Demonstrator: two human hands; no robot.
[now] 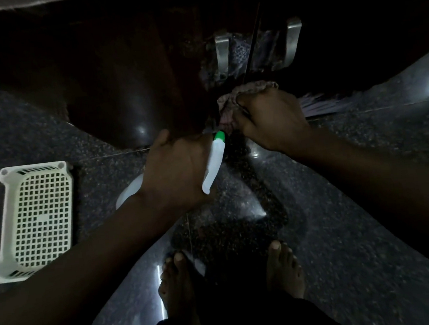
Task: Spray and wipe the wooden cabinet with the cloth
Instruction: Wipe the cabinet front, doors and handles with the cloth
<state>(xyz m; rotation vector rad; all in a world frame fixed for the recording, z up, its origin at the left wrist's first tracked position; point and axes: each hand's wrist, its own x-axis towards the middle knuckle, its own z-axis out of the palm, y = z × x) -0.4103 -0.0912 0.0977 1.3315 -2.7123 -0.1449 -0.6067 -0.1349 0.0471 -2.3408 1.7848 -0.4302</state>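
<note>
The dark wooden cabinet fills the upper part of the view, with two metal handles beside the gap between its doors. My left hand grips a white spray bottle whose green nozzle tip points at the lower cabinet front. My right hand is closed on a crumpled brownish cloth and presses it against the cabinet just below the handles. Most of the bottle's body is hidden under my left hand and wrist.
A white perforated plastic basket lies on the dark speckled granite floor at the left. My bare feet stand below the hands. A pale streaked object lies at the cabinet base on the right. The scene is dim.
</note>
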